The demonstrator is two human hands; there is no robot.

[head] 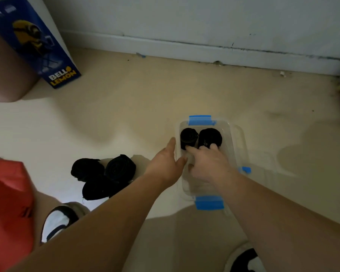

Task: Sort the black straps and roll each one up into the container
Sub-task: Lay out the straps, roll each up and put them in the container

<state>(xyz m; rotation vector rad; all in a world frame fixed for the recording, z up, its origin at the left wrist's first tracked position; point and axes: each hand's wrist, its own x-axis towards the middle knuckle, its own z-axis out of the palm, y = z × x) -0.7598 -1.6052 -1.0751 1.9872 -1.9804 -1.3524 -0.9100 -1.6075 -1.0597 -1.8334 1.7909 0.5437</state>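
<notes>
A clear plastic container (pixel 233 146) with blue clips stands on the pale floor. Two rolled black straps lie at its far end: one on the left (pixel 188 136), one on the right (pixel 210 137). My right hand (pixel 208 163) is inside the container, fingers spread, fingertips touching the near sides of both rolls. My left hand (pixel 165 163) rests against the container's left wall, fingers apart, holding nothing. Three more rolled black straps (pixel 104 176) lie in a cluster on the floor to the left of the container.
A blue "Bello Lemon" box (pixel 33 42) leans at the back left beside a brown bin (pixel 6 75). A white baseboard (pixel 204 50) runs along the far wall. My red shorts (pixel 8 203) and a shoe (pixel 59 220) are at lower left.
</notes>
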